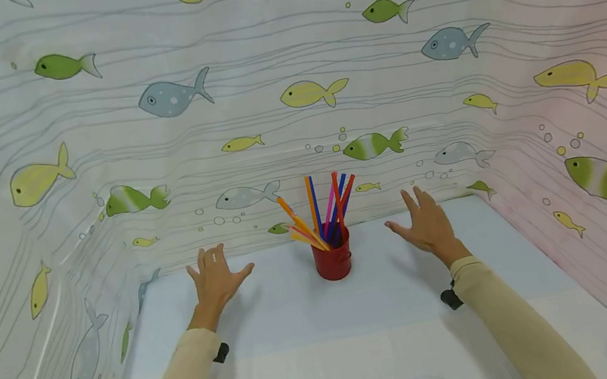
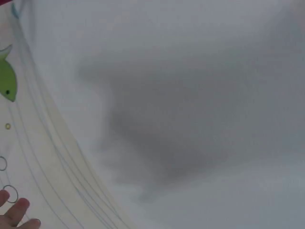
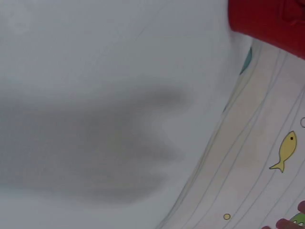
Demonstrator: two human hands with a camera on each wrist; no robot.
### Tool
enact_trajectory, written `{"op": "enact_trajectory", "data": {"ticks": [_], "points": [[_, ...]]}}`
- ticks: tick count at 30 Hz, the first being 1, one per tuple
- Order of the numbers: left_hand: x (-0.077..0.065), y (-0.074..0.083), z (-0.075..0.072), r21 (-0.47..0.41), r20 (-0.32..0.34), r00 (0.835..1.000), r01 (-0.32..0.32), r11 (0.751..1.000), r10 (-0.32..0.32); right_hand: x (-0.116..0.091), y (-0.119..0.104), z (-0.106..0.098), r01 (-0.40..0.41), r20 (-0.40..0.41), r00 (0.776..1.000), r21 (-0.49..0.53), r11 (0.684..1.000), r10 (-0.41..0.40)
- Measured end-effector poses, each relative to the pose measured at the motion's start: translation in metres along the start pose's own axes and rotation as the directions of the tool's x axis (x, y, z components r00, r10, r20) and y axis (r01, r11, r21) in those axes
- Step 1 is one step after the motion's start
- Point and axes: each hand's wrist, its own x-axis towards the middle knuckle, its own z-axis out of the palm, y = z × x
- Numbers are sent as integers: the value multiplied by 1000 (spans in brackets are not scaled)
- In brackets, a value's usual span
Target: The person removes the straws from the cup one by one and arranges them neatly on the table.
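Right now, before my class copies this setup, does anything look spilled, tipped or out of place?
Nothing looks spilled or broken. The red cup stands upright on the white table. The one untidy touch: among its coloured sticks, a few orange ones lean well out to the left, while others stand steeper.

Fish-print sheeting (image 1: 252, 36) around white table (image 1: 303, 325)

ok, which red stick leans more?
The rightmost red stick in the head view, slanting out of the red cup; the other red stick stands nearly upright.
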Motion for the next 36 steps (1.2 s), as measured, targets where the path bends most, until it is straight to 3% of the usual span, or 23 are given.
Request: {"op": "enact_trajectory", "data": {"ticks": [2,3,7,12,16,18,23,26,29,36], "points": [[4,7,-1,-162,-9,1000,22,986,-23,3,-3,-1,19,-89,996,122,992,-8],[7,11,-1,-248,-16,1000,20,968,-24,5,-6,-3,33,-132,991,190,981,-8],[17,29,2,-535,-5,1000,0,845,-3,17,-24,-6,110,-259,966,430,896,6],[22,55,20,-718,54,998,8,696,45,31,-51,-3,179,-285,958,615,768,5],[21,80,41,-780,106,992,41,624,67,36,-68,4,154,-237,971,692,705,20],[19,92,52,-788,130,989,58,613,74,37,-75,8,127,-206,978,719,684,35],[14,113,71,-772,165,984,90,630,62,37,-92,22,99,-154,988,756,647,30],[11,118,78,-779,162,985,87,621,65,36,-101,30,85,-125,992,773,628,19],[8,121,84,-790,158,985,85,608,68,36,-107,36,71,-110,994,779,623,24],[6,126,96,-780,176,981,88,619,82,37,-112,45,83,-156,986,782,618,65]]}}
